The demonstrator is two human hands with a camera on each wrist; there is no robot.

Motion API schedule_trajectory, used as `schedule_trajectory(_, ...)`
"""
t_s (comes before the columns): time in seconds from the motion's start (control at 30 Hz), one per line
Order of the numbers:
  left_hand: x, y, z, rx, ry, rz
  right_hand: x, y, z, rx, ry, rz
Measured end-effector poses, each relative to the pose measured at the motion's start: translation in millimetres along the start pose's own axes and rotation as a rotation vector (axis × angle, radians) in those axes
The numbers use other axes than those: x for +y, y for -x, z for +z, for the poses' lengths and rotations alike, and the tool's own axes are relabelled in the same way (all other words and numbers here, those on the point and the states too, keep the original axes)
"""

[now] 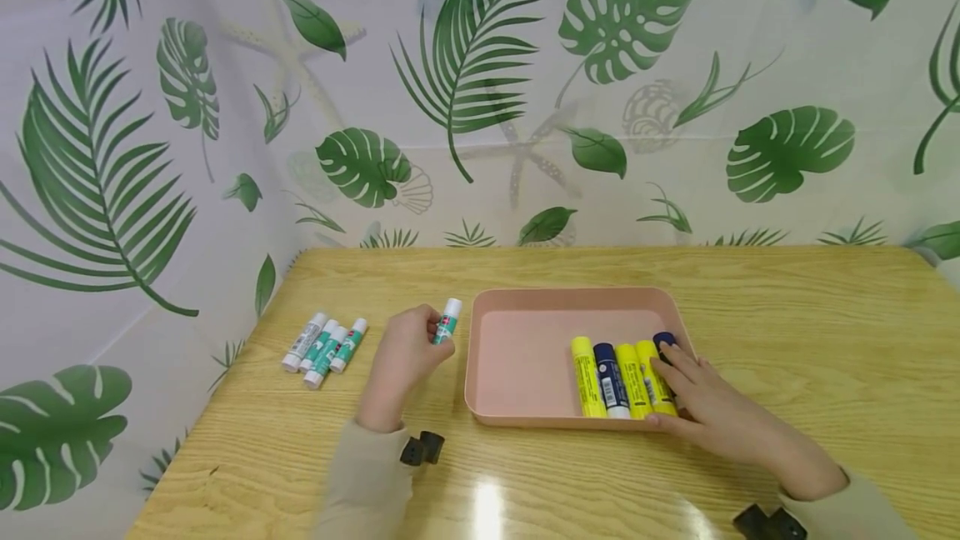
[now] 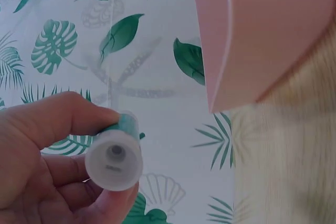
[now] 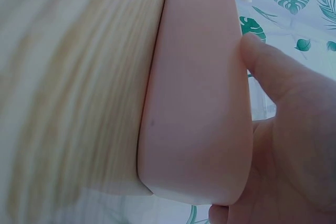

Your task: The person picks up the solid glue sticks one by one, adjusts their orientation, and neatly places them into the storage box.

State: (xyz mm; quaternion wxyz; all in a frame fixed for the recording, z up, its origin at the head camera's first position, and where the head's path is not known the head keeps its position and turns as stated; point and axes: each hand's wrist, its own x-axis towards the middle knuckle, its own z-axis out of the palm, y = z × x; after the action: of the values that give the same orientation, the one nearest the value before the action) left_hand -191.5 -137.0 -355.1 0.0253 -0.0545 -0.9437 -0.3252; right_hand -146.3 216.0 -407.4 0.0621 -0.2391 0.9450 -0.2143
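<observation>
My left hand (image 1: 401, 357) pinches a small green-and-white glue stick (image 1: 447, 322) between thumb and fingers, just left of the pink tray (image 1: 517, 357). In the left wrist view the hollow white end of this glue stick (image 2: 114, 160) faces the camera. My right hand (image 1: 712, 411) rests over the tray's front right corner, fingers extended over a navy glue stick (image 1: 663, 340) that they partly cover. In the right wrist view, the thumb (image 3: 257, 51) touches the rim. Yellow glue sticks (image 1: 587, 377) and another navy one (image 1: 611, 382) lie side by side in the tray's right part.
Left of my left hand, several white and green-and-white glue sticks (image 1: 326, 354) lie grouped on the wooden table (image 1: 247, 448). A leaf-printed cloth (image 1: 480, 90) hangs behind the table and along its left side.
</observation>
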Motion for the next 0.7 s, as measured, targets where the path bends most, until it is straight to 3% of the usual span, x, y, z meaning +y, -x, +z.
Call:
schedule_trajectory(0.33, 25.7, -4.5, 14.0, -0.044, -0.022, 0.006, 0, -1, 1, 0.009, -0.009, -0.007)
schedule_trajectory(0.7, 39.1, 2.0, 28.8, -0.026, -0.232, 0.019, -1, -2, 1, 0.003, -0.017, 0.006)
